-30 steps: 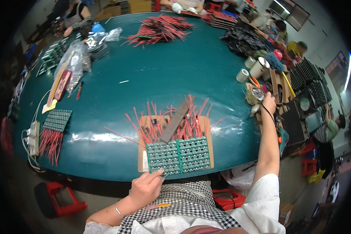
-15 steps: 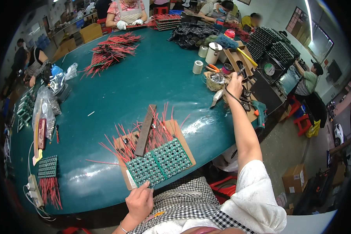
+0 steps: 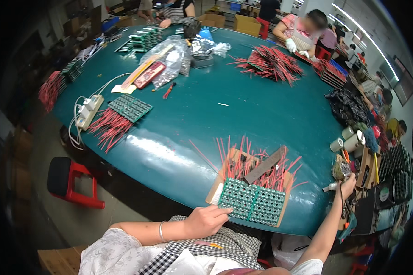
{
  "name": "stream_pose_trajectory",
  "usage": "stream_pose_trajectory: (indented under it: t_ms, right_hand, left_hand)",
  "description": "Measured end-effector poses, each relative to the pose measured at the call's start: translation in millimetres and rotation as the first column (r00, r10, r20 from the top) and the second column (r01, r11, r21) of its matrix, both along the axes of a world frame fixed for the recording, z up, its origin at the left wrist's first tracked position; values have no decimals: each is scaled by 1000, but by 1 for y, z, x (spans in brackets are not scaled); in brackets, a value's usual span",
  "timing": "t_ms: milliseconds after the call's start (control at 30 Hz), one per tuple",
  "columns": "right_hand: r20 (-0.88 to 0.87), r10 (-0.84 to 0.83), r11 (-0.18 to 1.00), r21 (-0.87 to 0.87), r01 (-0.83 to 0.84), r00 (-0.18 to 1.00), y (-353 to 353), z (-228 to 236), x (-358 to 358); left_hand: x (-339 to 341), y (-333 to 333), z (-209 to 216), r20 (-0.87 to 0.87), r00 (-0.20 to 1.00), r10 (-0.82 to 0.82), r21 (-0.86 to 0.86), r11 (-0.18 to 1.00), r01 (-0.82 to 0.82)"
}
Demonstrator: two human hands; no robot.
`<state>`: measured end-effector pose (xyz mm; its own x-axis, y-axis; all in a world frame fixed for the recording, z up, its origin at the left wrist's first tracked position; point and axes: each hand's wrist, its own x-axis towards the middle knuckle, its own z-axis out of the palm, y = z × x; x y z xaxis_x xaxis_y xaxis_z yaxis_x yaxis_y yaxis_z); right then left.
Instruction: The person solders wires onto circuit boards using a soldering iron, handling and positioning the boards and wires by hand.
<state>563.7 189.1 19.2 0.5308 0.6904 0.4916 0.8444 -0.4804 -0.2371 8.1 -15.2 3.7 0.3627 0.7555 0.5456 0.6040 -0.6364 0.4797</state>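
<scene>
A green circuit board panel [image 3: 236,198], in two joined halves with red wires along its far side, lies on a piece of cardboard [image 3: 284,215] at the table's near edge. Across the wires rests a flat grey-brown bar [image 3: 264,165]. My left hand [image 3: 209,220] is closed, its fingertips on the panel's near left corner. Far to the right, my right hand [image 3: 347,185] is closed round a soldering iron, mostly hidden by the fingers, its dark cord running past my wrist. Beside that hand is a foil-lined container [image 3: 341,169].
Left on the green table [image 3: 179,123] lie another wired board [image 3: 129,107], a power strip [image 3: 91,111] and a red case [image 3: 150,75]. A wired stack [image 3: 270,64] stands at the back, near a co-worker's gloved hands [image 3: 291,46]. A red stool [image 3: 75,183] stands left.
The view has swung left, so the table's things appear shifted right. My right hand has drawn back toward the foil-lined container. My left hand stays at the panel's near edge.
</scene>
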Motion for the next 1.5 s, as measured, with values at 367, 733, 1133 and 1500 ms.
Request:
stream_pose_trajectory:
  t_ms: [367, 733, 1133, 1500]
  right_hand:
    - [197, 5, 934, 348, -75, 980, 9, 37, 31]
    - [431, 445, 618, 486, -617, 785, -158, 67, -155]
    - [-41, 625, 766, 225, -602, 780, -220, -21, -209]
    - [57, 624, 764, 165, -624, 779, -197, -22, -194]
  left_hand:
    - [3, 3, 3, 13, 1000, -22, -4, 1000, 22]
    - [4, 12, 5, 9, 998, -59, -55, 997, 59]
    - [6, 5, 2, -16, 1000, -2, -78, 997, 1]
    - [9, 6, -8, 37, 999, 16, -14, 1000, -15]
